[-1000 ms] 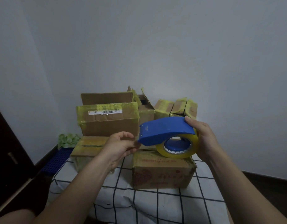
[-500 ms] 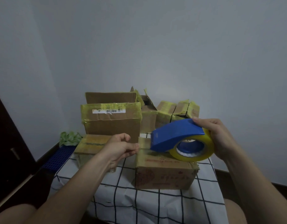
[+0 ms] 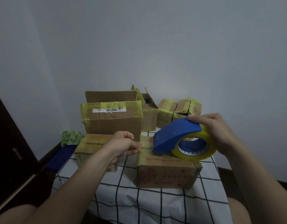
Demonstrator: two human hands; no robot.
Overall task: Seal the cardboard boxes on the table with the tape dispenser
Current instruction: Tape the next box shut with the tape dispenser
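A small brown cardboard box [image 3: 167, 175] stands near the front of the table. My right hand [image 3: 217, 131] grips a blue tape dispenser [image 3: 175, 135] that carries a yellow tape roll [image 3: 209, 149]. The dispenser's nose is down on the box's top. At the top's left edge my left hand [image 3: 123, 146] has its fingers curled, thumb and forefinger pinching the free end of the tape. A short yellowish strip runs from that pinch to the dispenser.
A large taped box [image 3: 113, 123] with a barcode label stands behind, a flat box [image 3: 91, 143] left of it, and several smaller taped boxes [image 3: 167, 113] at the back. The checked tablecloth [image 3: 155, 204] covers the table. A blue crate [image 3: 60, 157] and a dark door [image 3: 8, 143] lie left.
The dispenser has moved right and down from mid-air onto the near box's top. My left hand has followed to the box's left edge, still pinched.
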